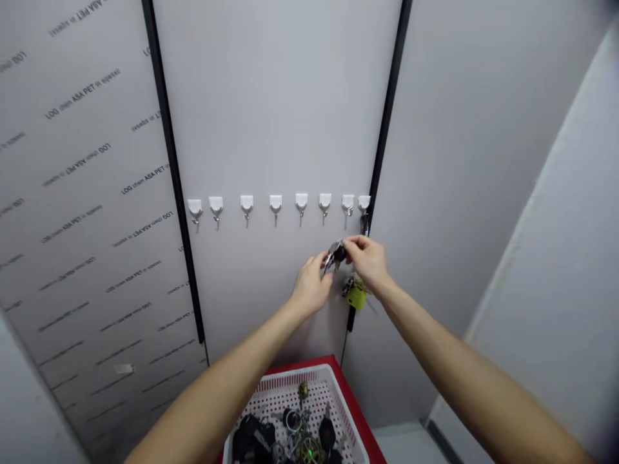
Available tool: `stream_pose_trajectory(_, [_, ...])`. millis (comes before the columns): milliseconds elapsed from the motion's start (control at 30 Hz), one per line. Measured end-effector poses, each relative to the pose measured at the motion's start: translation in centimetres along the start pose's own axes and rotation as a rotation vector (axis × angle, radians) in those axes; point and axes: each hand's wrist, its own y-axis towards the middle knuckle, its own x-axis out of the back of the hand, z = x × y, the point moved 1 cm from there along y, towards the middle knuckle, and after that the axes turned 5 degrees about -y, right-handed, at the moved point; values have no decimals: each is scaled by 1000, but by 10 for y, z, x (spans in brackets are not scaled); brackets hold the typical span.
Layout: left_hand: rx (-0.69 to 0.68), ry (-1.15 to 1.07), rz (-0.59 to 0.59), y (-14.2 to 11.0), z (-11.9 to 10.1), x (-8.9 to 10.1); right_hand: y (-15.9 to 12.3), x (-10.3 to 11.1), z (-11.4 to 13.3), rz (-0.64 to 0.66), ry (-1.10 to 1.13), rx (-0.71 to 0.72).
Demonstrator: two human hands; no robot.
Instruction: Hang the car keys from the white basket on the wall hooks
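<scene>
A small bunch of keys (334, 255) is held between both hands, just below the row of hooks. My left hand (312, 283) pinches its metal parts from the left. From the right, my right hand (368, 261) grips the dark upper end with thumb and forefinger. On the rightmost hook (364, 203) hangs another key set, partly behind my right hand, with a yellow-green tag (356, 296) at its lower end. The nearest hook to the held keys is the second from the right (347, 203), bare of keys.
Several white hooks (275, 203) run in a row across the pale panel (280, 96), between black strips. Below, a white perforated basket (355, 432) holds several keys and key rings (294, 420) on a red surface (333, 366). A printed panel (91, 193) stands at the left.
</scene>
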Motion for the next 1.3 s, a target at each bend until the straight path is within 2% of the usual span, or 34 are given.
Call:
stream_pose_trajectory(133, [-37, 63, -12, 41, -22, -5, 45, 11, 12, -192, -63, -10])
stream_pose_trajectory(233, [-13, 68, -20, 57, -28, -8, 65, 12, 11, -266, -210, 25])
stream_pose_trajectory(333, [7, 94, -15, 60, -26, -10, 72, 10, 6, -213, -320, 24])
stream_pose_trajectory(433, [73, 78, 17, 44, -13, -7, 63, 9, 0, -159, -329, 29])
stream_pose_trajectory(500, [139, 26, 47, 22, 3, -3, 46, 11, -6, -193, -333, 84])
stream_pose_trajectory(567, [213, -26, 93, -10, 25, 1, 17, 11, -18, -217, -353, 154])
stream_pose_trajectory(633, [291, -50, 157, -51, 52, 3, -22, 6, -35, -120, -372, 204])
stream_pose_trajectory(700, [375, -32, 234, -96, 78, 4, -69, -5, -57, 154, -393, 215])
stream_pose_trajectory(800, [454, 62, 347, -155, 107, 5, -141, -24, -89, 678, -413, 183])
stream_pose_trajectory(867, [448, 151, 415, -181, 117, 6, -175, -36, -103, 898, -427, 192])
stream_pose_trajectory(933, [410, 245, 477, -195, 121, 6, -195, -45, -112, 1002, -470, 224])
stream_pose_trajectory(1000, [381, 338, 524, -199, 122, 5, -205, -52, -116, 1037, -522, 240])
stream_pose_trajectory(1167, [378, 466, 570, -195, 120, 2, -214, -61, -120, 1008, -547, 217])
stream_pose_trajectory(1300, [367, 376, 530, -196, 120, 1, -217, -62, -119, 928, -497, 230])
